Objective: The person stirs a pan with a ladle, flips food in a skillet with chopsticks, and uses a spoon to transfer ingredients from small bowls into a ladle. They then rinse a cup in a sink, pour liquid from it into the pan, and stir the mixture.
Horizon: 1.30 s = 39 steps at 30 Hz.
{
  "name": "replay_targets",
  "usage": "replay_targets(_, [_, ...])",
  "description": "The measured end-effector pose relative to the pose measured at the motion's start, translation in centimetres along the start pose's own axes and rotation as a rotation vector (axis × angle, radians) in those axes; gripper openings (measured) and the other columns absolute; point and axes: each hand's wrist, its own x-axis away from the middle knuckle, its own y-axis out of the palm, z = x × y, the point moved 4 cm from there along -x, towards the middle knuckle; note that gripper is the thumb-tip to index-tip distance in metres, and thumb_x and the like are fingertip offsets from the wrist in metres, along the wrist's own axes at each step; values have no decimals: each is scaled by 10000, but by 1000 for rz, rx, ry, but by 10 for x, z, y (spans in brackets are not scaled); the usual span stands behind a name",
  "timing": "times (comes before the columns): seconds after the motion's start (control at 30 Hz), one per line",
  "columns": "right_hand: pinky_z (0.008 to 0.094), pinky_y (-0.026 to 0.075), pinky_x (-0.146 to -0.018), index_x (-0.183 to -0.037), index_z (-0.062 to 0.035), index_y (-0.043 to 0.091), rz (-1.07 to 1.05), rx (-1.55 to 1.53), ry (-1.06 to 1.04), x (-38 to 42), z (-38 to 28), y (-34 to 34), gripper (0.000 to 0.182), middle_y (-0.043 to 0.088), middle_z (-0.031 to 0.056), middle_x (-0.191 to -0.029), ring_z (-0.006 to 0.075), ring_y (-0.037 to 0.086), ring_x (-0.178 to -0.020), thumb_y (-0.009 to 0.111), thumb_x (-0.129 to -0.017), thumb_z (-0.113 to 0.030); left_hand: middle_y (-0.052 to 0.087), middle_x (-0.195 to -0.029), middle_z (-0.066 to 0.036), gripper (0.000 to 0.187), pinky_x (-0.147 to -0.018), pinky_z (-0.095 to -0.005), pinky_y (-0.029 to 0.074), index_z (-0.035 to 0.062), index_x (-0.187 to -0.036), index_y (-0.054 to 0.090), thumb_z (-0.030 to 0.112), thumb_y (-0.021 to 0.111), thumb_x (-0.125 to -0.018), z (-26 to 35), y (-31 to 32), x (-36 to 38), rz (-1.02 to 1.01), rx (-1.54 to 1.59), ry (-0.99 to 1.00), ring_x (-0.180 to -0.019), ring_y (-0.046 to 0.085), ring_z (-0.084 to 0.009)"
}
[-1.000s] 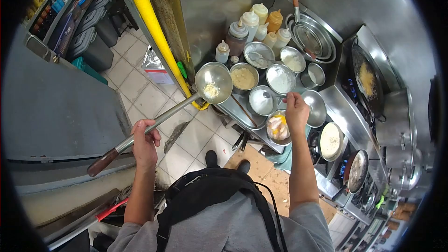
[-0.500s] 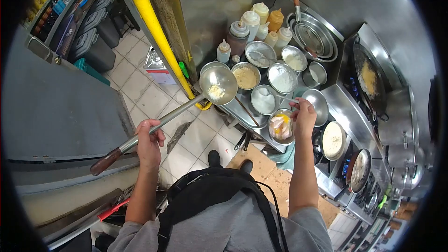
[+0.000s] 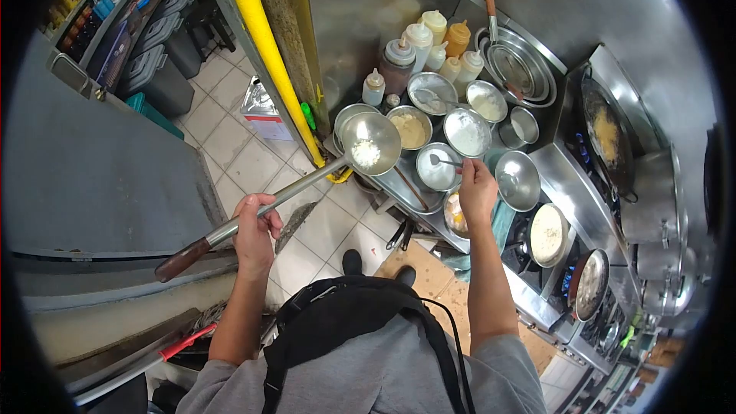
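My left hand is closed round the long metal handle of a ladle, whose bowl holds a pale yellowish heap and hangs over the left end of the bowls. Pinched in my right hand is a small spoon, its head over a bowl of white powder. Below my right hand, a bowl of raw meat with egg yolk is partly hidden. Around them stand a bowl of tan powder, another bowl of white powder and an empty metal bowl.
Squeeze bottles stand behind the bowls. To the right are a stove with a pan of pale food, a frying pan over flame and a dark wok. A yellow pipe rises left of the counter.
My right hand has moved left, bringing the spoon's head out of the powder and over its bowl. The ladle has shifted slightly right, and its heap looks whiter.
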Motion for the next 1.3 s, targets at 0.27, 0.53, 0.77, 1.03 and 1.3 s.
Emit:
replay_targets(0.27, [323, 511, -635, -982, 27, 695, 28, -230, 141, -2, 22, 6, 305, 738, 124, -795, 181, 674, -635, 562, -958, -246, 523, -607, -48, 363, -445, -225, 370, 32, -937, 608, 348, 451, -1024, 3, -1, 0, 21, -10, 30, -513, 488, -99])
replay_targets(0.53, [282, 460, -484, -989, 36, 687, 17, -432, 303, -3, 48, 9, 281, 733, 110, -793, 117, 567, -462, 540, -947, -199, 523, -609, -47, 363, -451, -224, 370, 30, -937, 607, 341, 444, -1028, 5, -3, -2, 40, -17, 45, -509, 478, -97])
replay_targets(0.77, [259, 451, -472, -997, 39, 680, -3, -439, 292, 1, 38, 4, 282, 729, 106, -801, 109, 564, -467, 534, -955, -199, 525, -609, -46, 362, -449, -222, 369, 28, -943, 607, 335, 435, -1030, 7, -2, -1, 42, -46, 39, -512, 481, -98])
replay_targets(1.03, [246, 433, -462, -1017, 43, 661, 38, -557, 404, -2, 46, -7, 263, 721, 127, -815, 101, 532, -472, 525, -950, -171, 527, -610, -48, 359, -455, -227, 377, 29, -940, 606, 325, 424, -1030, 5, -1, -2, 52, -19, 30, -519, 487, -97])
replay_targets(1.3, [249, 451, -506, -1017, 35, 668, 5, -559, 143, 13, -65, -37, 298, 723, 99, -834, 107, 565, -528, 584, -955, -244, 529, -615, -46, 349, -456, -226, 379, 29, -953, 604, 317, 424, -1031, -4, 12, -8, 7, 12, -12, -532, 497, -99])
